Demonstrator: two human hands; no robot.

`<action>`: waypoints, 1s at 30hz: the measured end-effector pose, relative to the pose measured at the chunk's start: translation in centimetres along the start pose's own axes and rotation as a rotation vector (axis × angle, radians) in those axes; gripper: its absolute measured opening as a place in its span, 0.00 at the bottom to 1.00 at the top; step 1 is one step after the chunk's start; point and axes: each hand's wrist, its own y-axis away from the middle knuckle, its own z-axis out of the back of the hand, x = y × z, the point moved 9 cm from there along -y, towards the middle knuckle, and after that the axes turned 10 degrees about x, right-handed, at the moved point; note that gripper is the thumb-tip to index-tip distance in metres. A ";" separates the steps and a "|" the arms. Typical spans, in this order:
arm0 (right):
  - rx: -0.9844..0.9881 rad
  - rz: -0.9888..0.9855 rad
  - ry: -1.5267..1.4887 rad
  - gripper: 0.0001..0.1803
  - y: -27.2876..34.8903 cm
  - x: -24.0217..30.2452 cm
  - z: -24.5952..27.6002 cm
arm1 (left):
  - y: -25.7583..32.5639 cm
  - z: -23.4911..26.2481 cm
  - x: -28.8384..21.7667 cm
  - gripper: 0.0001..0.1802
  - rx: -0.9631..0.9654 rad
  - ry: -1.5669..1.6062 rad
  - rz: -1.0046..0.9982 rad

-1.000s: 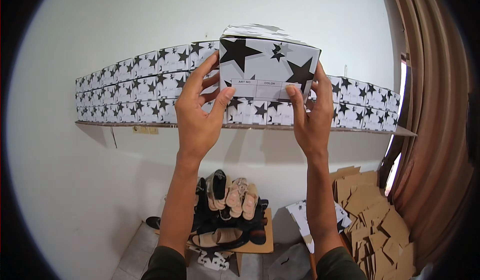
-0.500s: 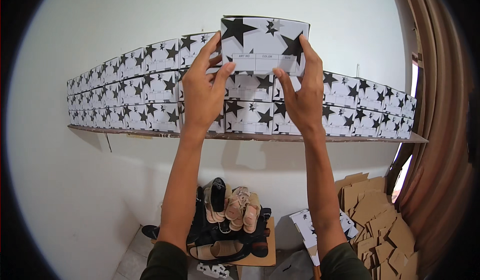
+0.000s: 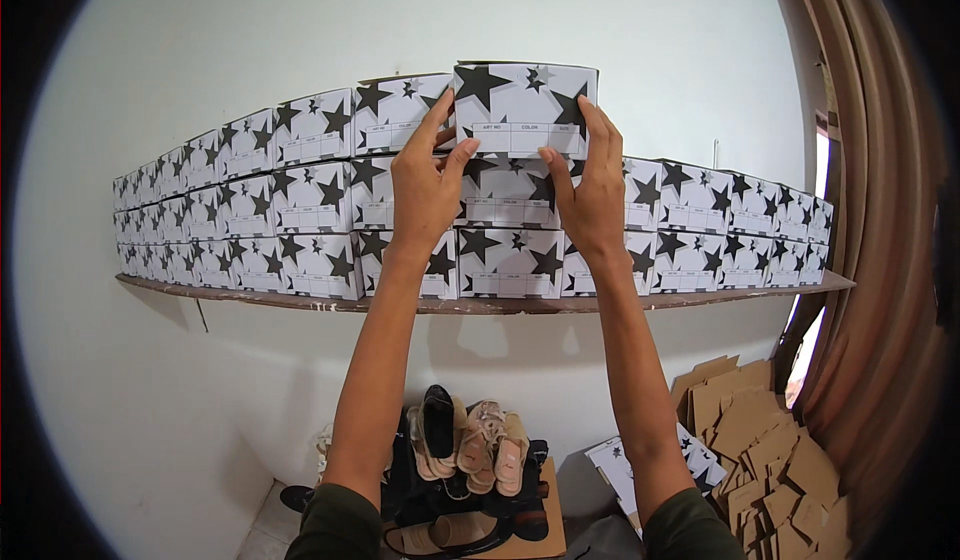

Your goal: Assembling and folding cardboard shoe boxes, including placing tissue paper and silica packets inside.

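Observation:
A white shoe box [image 3: 525,100] with black and grey stars is held level between my two hands, on the top row of similar boxes. My left hand [image 3: 428,185] grips its left side, thumb at the lower front edge. On the opposite side, my right hand [image 3: 588,195] presses with its fingers, its thumb under the front. The held box stands at the right end of the top row, just beside another star-printed box [image 3: 403,115]. Beneath it is a box [image 3: 505,195] of the middle row, partly covered by my hands.
A long brown wall shelf [image 3: 500,307] carries the stacked boxes. Below lie sandals and shoes [image 3: 470,445] on a cardboard-topped surface. Flattened brown cardboard [image 3: 770,450] is heaped at lower right, near a star-printed carton [image 3: 615,465]. A brown curtain [image 3: 880,260] hangs at the right.
The held box has moved away from me and down, toward the top row beside its neighbour. My hands moved with it, still gripping its sides. The view has shifted slightly.

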 end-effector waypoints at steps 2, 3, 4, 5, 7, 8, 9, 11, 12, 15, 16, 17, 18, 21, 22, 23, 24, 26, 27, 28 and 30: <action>-0.035 0.028 0.037 0.33 -0.2 0.0 0.0 | -0.2 -0.1 0.0 0.30 -0.009 0.025 -0.002; -0.037 0.028 0.042 0.33 -0.4 0.0 -0.2 | -0.3 -0.1 -0.1 0.29 -0.038 0.052 -0.013; -0.042 0.000 0.025 0.32 -0.6 -0.1 -0.3 | -0.4 0.1 -0.1 0.27 -0.068 0.077 -0.025; -0.047 -0.028 0.007 0.30 -0.9 -0.3 -0.4 | -0.7 0.0 -0.2 0.27 -0.067 0.081 -0.030; -0.055 -0.033 0.015 0.29 -1.3 -0.6 -0.3 | -1.3 0.2 -0.6 0.25 -0.097 0.017 -0.064; -0.061 -0.040 0.018 0.28 -1.6 -0.7 -0.3 | -1.6 0.2 -0.7 0.25 -0.098 0.023 -0.073; -0.066 -0.035 0.025 0.28 -1.8 -0.8 -0.2 | -2.1 0.2 -0.7 0.24 -0.083 0.002 -0.074; -0.077 -0.035 0.035 0.28 -2.1 -0.7 -0.5 | -2.6 0.6 -0.9 0.24 -0.073 -0.024 -0.085; -0.071 -0.045 0.026 0.29 -2.1 -0.8 -0.7 | -2.7 0.6 -0.5 0.23 -0.059 0.000 -0.066; -0.039 -0.074 0.026 0.29 -1.5 -1.4 -1.6 | -2.5 0.1 1.1 0.21 -0.040 0.031 -0.077; -0.040 -0.062 0.025 0.29 -1.4 -1.5 -1.7 | -2.4 -0.2 1.4 0.20 -0.032 0.001 -0.062; -0.042 -0.060 0.028 0.29 -1.2 -1.7 -1.8 | -2.3 -0.5 1.9 0.19 -0.024 -0.030 -0.046; -0.025 -0.080 0.027 0.29 -1.0 -2.1 -2.0 | -2.2 -0.7 2.3 0.16 -0.010 -0.042 -0.055; 0.002 -0.102 0.028 0.28 -1.0 -2.2 -2.5 | -1.7 -0.5 2.0 0.15 -0.080 -0.139 -0.173; 0.011 -0.108 0.035 0.28 -1.0 -2.3 -2.6 | -1.7 -0.6 2.2 0.15 -0.081 -0.139 -0.173; 0.012 -0.107 0.034 0.28 -0.9 -2.3 -2.7 | -1.7 -0.7 2.1 0.14 -0.096 -0.189 -0.182; 0.011 -0.101 0.035 0.27 -0.9 -2.2 -2.9 | -1.6 -0.7 2.1 0.14 -0.112 -0.239 -0.191; 0.007 -0.092 0.038 0.27 -0.9 -2.5 -3.0 | -1.3 -0.9 1.6 0.14 -0.135 -0.310 -0.215; 0.007 -0.072 0.095 0.26 -0.8 -2.6 -3.2 | -1.1 -1.0 1.2 0.13 -0.158 -0.382 -0.239; 0.007 -0.053 0.148 0.25 -0.9 -2.3 -3.2 | -0.9 -1.0 1.1 0.13 -0.160 -0.383 -0.241; -0.031 -0.050 0.159 0.24 -0.5 -1.5 -2.9 | -0.6 -1.2 0.5 0.14 -0.147 -0.480 -0.253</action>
